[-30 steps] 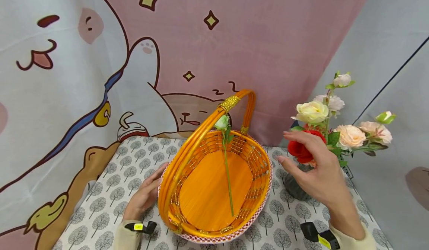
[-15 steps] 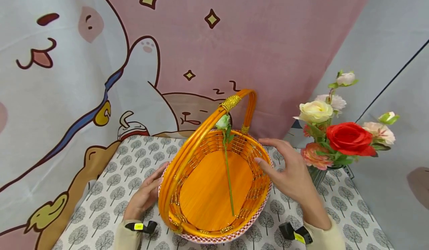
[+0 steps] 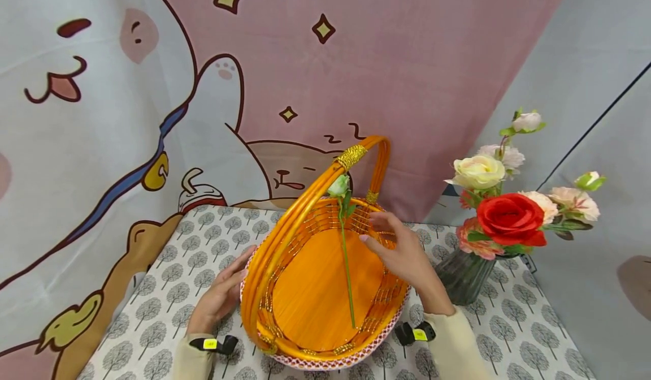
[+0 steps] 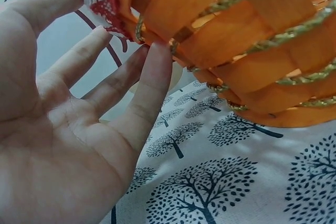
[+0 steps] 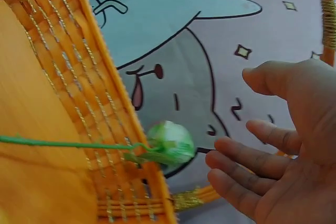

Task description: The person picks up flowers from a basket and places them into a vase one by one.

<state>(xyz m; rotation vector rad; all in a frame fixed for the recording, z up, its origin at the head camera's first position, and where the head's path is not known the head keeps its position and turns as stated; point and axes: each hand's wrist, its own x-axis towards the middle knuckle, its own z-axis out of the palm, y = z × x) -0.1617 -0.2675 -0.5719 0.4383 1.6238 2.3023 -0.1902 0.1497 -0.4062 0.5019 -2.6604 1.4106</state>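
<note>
An orange woven basket (image 3: 310,306) with an arched handle and a red-and-white trimmed rim stands on the table. Inside it leans a single pale green rose (image 3: 338,185), its long stem (image 3: 347,272) across the basket floor and its bloom against the far rim. My left hand (image 3: 218,301) rests on the basket's left side; in the left wrist view its straight fingertips touch the woven wall and rim. Over the basket's right part, my right hand (image 3: 404,255) reaches toward the rose with parted fingers. In the right wrist view the rose bloom (image 5: 170,142) lies apart from the fingertips.
A dark glass vase (image 3: 463,275) stands right of the basket, close to the right forearm. It holds a red rose (image 3: 511,219), a cream rose (image 3: 478,172) and several pale blossoms. Behind the tree-print tablecloth (image 3: 168,295) hangs a cartoon curtain (image 3: 417,86).
My right hand has moved left from the vase flowers to above the basket. The red rose has shifted right and the vase flowers swayed. My left hand, basket and green rose look the same.
</note>
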